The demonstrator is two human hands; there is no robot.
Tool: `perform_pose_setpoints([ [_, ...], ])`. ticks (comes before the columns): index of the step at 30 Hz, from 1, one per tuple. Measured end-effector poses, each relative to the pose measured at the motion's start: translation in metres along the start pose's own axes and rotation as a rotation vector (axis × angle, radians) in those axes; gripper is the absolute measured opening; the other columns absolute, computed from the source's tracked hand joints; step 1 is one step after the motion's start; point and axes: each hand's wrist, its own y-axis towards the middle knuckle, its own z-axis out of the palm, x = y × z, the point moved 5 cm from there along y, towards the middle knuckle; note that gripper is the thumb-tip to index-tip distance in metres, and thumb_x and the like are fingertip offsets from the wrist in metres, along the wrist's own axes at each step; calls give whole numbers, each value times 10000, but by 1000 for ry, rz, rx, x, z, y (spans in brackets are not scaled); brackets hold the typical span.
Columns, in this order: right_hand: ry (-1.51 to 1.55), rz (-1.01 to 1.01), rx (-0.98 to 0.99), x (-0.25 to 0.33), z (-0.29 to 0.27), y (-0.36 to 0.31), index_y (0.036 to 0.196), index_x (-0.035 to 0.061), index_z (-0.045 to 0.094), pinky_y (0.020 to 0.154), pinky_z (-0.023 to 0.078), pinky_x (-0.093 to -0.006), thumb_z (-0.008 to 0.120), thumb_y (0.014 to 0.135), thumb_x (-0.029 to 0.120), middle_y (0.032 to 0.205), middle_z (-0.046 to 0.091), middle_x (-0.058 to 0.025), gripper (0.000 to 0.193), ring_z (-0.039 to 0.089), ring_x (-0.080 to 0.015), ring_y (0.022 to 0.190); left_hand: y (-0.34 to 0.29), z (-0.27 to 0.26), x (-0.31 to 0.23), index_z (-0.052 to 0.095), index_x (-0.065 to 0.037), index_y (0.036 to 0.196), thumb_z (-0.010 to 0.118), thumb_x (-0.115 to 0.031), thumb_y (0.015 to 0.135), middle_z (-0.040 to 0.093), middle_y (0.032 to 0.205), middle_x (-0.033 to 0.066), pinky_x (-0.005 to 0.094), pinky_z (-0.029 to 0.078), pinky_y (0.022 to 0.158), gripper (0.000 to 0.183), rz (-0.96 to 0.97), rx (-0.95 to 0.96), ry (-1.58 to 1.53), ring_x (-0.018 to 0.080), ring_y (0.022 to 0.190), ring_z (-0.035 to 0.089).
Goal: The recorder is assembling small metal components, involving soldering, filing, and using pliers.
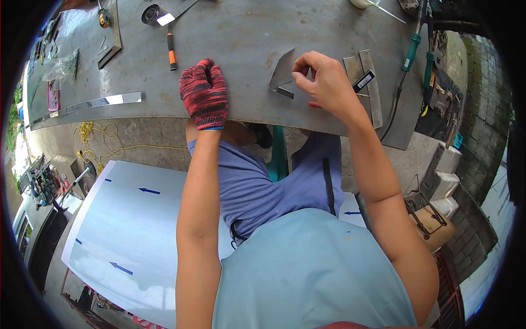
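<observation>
My left hand, in a red-and-black striped knit glove, rests on the grey metal table near its front edge. Its fingers curl downward and the tips are hidden, so what they hold, if anything, does not show. Bare and to the right, my right hand is closed, thumb near the bent fingers; anything between them is out of sight. Just left of it lies a bent piece of thin sheet metal. A small red end of something shows below the palm. Beside the wrist, a black-and-white object lies over flat metal plates.
An orange-and-black handled tool, a dark coiled strip, a screwdriver and a long metal strip lie leftward. Green-handled tools with cables lie at right. A yellow cord is on the floor; a shiny sheet is nearer.
</observation>
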Motion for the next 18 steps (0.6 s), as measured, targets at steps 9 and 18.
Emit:
perform_pose_setpoints([
  [9, 31, -23, 32, 4, 32, -10, 964, 22, 713, 737, 495, -364, 734, 880, 131, 891, 674, -88, 140, 602, -219, 786, -2, 1, -2, 736, -86, 1061, 728, -191, 926, 706, 951, 99, 453, 511, 889, 171, 12, 2, 41, 314, 951, 658],
  [18, 6, 1, 64, 5, 48, -13, 955, 20, 743, 883, 524, -432, 704, 895, 141, 921, 665, -130, 140, 649, -300, 974, -3, 2, -1, 736, -81, 1063, 728, -183, 924, 703, 966, 112, 453, 508, 900, 173, -13, 24, 48, 317, 961, 652],
])
